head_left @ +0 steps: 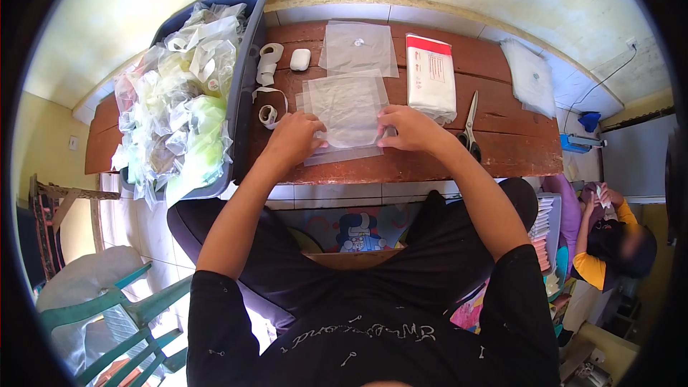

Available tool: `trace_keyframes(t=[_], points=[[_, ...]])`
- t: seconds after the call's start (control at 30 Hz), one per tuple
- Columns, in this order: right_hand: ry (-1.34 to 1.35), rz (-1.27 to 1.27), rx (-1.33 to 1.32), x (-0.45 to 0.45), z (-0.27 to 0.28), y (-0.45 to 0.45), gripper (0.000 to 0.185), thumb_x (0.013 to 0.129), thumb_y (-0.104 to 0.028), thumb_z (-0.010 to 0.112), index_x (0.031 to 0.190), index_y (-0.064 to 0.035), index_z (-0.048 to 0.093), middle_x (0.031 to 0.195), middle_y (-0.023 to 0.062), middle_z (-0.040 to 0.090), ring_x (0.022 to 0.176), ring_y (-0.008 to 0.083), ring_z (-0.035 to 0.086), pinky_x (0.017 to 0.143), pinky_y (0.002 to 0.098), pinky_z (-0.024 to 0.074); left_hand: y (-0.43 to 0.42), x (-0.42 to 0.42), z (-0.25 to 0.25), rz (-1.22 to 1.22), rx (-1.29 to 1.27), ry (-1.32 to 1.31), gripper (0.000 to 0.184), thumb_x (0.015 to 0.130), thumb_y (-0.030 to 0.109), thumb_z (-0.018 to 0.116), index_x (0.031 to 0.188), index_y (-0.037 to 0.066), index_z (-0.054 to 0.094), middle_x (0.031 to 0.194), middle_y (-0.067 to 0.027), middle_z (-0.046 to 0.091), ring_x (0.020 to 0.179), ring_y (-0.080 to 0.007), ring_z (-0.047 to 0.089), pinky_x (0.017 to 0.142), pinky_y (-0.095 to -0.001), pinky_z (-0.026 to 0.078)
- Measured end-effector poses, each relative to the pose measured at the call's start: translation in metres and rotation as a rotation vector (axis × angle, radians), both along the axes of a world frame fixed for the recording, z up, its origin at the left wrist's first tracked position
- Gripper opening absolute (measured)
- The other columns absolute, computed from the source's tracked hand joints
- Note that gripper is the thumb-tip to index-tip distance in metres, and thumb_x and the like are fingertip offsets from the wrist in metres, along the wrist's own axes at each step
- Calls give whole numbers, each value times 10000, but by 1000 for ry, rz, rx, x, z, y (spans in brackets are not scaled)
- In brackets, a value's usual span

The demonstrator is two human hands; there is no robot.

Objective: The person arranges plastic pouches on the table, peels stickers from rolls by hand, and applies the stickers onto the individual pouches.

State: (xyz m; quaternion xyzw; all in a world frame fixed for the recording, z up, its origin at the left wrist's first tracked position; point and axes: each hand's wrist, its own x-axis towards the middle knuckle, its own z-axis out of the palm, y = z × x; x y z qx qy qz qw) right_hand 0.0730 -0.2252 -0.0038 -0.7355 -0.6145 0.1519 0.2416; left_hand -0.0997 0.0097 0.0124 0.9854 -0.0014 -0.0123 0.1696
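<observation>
A clear, flat plastic bag (347, 111) lies on the brown wooden table (487, 150) in front of me, in a small stack of similar sheets. My left hand (297, 135) has its fingers curled on the stack's left edge. At the right edge, my right hand (407, 129) pinches the plastic between thumb and fingers. Behind the stack lie more clear bags (358, 49) with a small whitish piece on top. Scissors (469, 125) with black handles rest to the right of my right hand, near a white packet with a red band (430, 75).
A grey bin (247, 64) heaped with filled plastic bags stands at the left. Beside it are rolls of white tape (269, 115) and a white case (300, 59). More clear plastic (528, 75) lies at the table's right end. Another person (616, 244) sits at the far right.
</observation>
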Motion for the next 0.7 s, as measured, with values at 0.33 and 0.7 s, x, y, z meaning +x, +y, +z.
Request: trace_keyframes(t=[0.33, 0.7], points=[[107, -219, 253, -27, 8, 53, 124, 815, -170, 675, 831, -50, 650, 820, 143, 665, 807, 344, 639, 748, 425, 500, -8, -15, 8, 368, -22, -8, 211, 856, 228, 670, 951, 40, 683, 919, -166, 678, 868, -366, 656, 793, -462, 525], [39, -169, 330, -69, -30, 142, 304, 807, -95, 625, 1110, -86, 613, 886, 166, 675, 839, 373, 653, 731, 476, 522, 33, -13, -26, 644, 42, -31, 416, 778, 76, 713, 1141, 35, 515, 1128, -220, 561, 960, -443, 607, 828, -491, 506]])
